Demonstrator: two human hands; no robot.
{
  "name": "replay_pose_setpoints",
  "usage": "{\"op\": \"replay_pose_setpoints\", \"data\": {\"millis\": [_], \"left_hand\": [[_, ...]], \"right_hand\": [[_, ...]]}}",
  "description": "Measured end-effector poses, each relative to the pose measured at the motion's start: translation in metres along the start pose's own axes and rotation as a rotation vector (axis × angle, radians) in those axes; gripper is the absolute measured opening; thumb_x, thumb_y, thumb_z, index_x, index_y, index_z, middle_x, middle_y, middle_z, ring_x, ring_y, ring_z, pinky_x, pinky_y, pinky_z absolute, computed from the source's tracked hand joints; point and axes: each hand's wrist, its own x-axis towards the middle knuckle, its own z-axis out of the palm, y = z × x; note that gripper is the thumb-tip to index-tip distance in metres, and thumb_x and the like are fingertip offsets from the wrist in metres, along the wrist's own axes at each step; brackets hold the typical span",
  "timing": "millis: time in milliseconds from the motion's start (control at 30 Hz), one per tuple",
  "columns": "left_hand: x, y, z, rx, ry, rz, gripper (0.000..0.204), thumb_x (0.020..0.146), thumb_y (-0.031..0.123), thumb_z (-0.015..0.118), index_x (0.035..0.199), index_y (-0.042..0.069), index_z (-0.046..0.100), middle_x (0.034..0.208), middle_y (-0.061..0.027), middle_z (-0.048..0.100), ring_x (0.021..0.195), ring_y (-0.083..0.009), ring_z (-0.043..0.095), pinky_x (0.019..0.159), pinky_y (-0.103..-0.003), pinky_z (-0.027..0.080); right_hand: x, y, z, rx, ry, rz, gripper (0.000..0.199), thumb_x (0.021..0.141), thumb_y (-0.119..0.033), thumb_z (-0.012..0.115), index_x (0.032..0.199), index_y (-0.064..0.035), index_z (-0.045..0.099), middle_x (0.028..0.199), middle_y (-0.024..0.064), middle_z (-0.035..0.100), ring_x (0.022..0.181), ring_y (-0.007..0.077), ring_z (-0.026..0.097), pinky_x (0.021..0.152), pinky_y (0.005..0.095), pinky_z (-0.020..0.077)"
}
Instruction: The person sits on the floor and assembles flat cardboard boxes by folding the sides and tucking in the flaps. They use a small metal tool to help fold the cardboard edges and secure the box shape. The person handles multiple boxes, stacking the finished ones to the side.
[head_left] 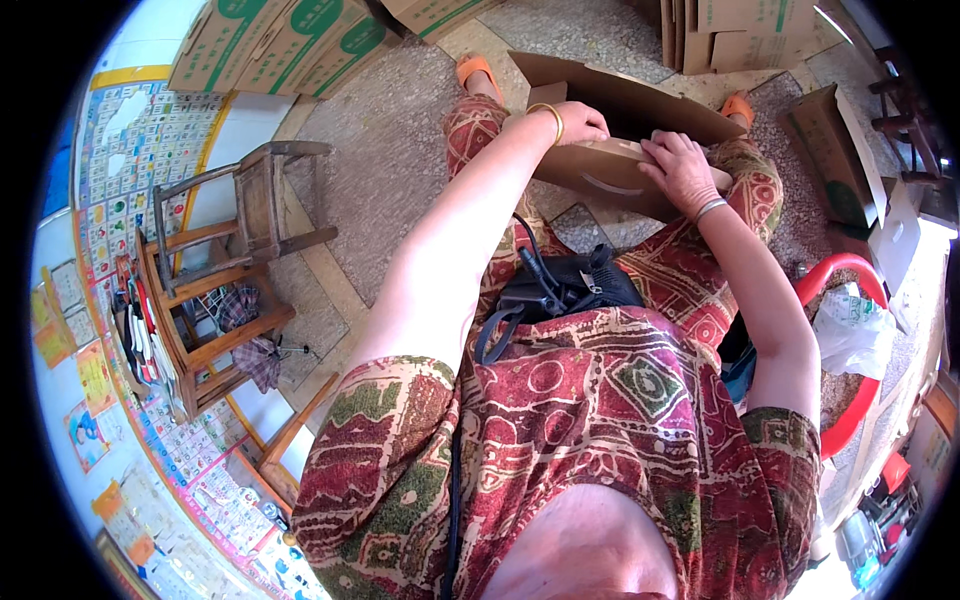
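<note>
A brown cardboard box (600, 176) stands between my knees, its long top side open and its far flap (640, 95) raised. My left hand (578, 122), with a gold bangle at the wrist, has its fingers curled over the near top edge. Farther right along that same edge, my right hand (682, 172) grips the cardboard with bent fingers. A silver bangle circles that wrist. Both thumbs are partly hidden, and the inside of the box is mostly in shadow. A black pouch (570, 282) with a strap lies at my lap.
Flattened cartons with green print (290, 45) lean at the far left, and more cartons (745, 35) stand at the far right. A wooden chair (240, 215) is on the left. At right are another open carton (832, 150) and a red-rimmed basin (838, 425) holding a white plastic bag (855, 330).
</note>
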Motion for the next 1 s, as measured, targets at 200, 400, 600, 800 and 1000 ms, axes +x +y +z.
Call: {"op": "replay_pose_setpoints", "data": {"millis": [200,400,600,800,1000], "left_hand": [[-0.007,-0.004,0.005,0.142,0.161,0.035,0.025,0.086,0.034,0.059,0.097,0.015,0.072,0.103,-0.0069,0.067,0.1,-0.0253,0.059,0.09,-0.036,0.046],[-0.049,-0.001,0.014,0.597,0.771,0.396,0.024,0.081,0.031,0.064,0.091,0.01,0.072,0.099,-0.0069,0.065,0.095,-0.0264,0.058,0.087,-0.039,0.046],[-0.058,-0.009,0.03,0.524,0.554,0.189,0.031,0.085,0.037,0.06,0.099,0.011,0.068,0.098,-0.0056,0.066,0.093,-0.0243,0.06,0.078,-0.037,0.049],[-0.04,0.006,0.008,0.44,0.078,-0.133,0.042,0.091,0.048,0.047,0.101,0.013,0.068,0.099,-0.0078,0.066,0.098,-0.0294,0.06,0.084,-0.04,0.047],[-0.028,-0.009,-0.004,0.331,0.063,-0.146,0.047,0.089,0.053,0.047,0.102,0.013,0.069,0.103,-0.0079,0.065,0.101,-0.0296,0.059,0.089,-0.039,0.044]], "right_hand": [[0.004,-0.012,0.011,-0.095,-0.115,0.045,0.032,0.081,-0.031,0.063,0.101,-0.0072,0.063,0.102,0.0089,0.058,0.103,0.0268,0.054,0.089,0.0384,0.0443],[0.005,0.004,0.017,0.025,-0.286,0.108,0.03,0.087,-0.034,0.056,0.095,-0.0072,0.065,0.096,0.0122,0.062,0.098,0.0289,0.058,0.087,0.0382,0.0464],[0.004,0.006,0.01,0.059,-0.393,0.124,0.034,0.09,-0.037,0.05,0.092,-0.0069,0.064,0.093,0.0141,0.064,0.092,0.0325,0.06,0.081,0.0415,0.0479],[0.0,0.019,0.023,0.109,-0.398,0.2,0.03,0.088,-0.036,0.056,0.091,-0.0072,0.064,0.089,0.0165,0.063,0.086,0.0364,0.06,0.076,0.0428,0.0487],[0.001,0.02,0.028,0.176,-0.345,0.243,0.034,0.088,-0.042,0.054,0.091,-0.009,0.064,0.092,0.0168,0.065,0.087,0.0364,0.061,0.078,0.0443,0.0492]]}}
